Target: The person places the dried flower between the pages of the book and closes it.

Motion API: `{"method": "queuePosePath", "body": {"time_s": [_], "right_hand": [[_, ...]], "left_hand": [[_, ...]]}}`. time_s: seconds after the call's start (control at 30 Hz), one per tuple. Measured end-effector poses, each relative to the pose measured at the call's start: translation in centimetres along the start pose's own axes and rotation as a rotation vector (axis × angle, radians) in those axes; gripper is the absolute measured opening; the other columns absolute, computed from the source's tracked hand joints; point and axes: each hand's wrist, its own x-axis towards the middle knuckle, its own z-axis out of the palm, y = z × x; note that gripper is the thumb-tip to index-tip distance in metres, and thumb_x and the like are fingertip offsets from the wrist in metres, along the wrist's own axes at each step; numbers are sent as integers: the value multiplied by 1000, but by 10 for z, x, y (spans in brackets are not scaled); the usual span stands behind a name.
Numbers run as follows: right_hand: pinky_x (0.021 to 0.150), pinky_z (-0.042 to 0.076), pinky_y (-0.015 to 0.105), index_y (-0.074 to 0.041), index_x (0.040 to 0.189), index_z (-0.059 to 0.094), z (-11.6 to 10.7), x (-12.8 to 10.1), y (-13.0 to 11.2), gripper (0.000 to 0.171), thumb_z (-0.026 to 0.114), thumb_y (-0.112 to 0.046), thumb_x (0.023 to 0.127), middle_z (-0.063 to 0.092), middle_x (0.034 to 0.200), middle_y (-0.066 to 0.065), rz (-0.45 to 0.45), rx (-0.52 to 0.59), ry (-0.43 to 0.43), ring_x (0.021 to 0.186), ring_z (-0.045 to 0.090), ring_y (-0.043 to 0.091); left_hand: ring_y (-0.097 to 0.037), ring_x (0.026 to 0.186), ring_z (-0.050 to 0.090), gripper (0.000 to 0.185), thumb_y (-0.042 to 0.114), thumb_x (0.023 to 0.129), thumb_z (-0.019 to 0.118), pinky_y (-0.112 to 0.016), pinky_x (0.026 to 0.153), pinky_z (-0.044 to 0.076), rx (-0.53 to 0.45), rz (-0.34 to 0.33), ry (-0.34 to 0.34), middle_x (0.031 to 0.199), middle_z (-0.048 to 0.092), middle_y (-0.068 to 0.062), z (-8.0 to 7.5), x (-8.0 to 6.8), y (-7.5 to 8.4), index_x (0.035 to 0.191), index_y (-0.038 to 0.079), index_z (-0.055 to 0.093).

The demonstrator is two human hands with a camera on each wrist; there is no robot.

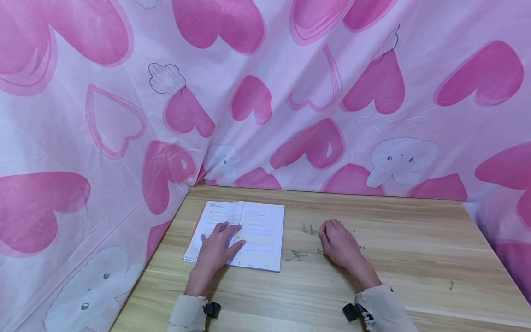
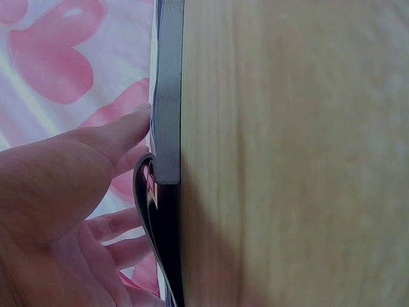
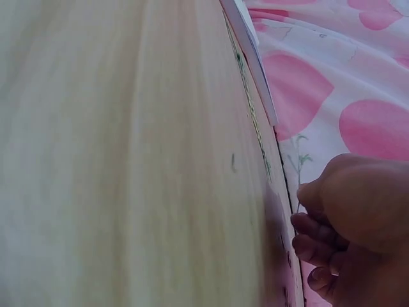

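While your left hand (image 1: 216, 249) lies spread on the book (image 1: 267, 240), your right hand (image 1: 339, 242) pinches a sprig (image 1: 311, 230) beside it; likely lift gently.

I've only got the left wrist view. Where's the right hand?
Observer: The right hand is curled, to the right of the book.
Operator: Anything lying between those two?
Observer: Two thin green sprigs: an upper sprig, apparently pinched by that hand, and a lower sprig lying nearer the person.
Operator: Is the book open? I can only see its edge.
Observer: Yes, the head view shows it open with two printed pages facing up.
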Motion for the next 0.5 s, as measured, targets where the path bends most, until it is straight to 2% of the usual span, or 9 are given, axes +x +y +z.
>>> {"method": "queuePosePath", "body": {"time_s": [0.27,0.5], "right_hand": [[81,51,36,-12,99,61,8,6,-13,11,60,-12,110,60,100,2,-8,77,19,91,53,16],[81,53,34,-14,101,60,18,14,-30,9,59,-15,110,60,104,1,0,126,-17,92,53,14]], "left_hand": [[-39,151,52,53,51,97,79,-94,112,19,3,24,25,161,55,-17,1,-1,-2,145,30,68],[-39,150,54,52,50,98,78,-96,110,20,17,50,39,160,56,-17,3,0,-3,145,29,68]]}}
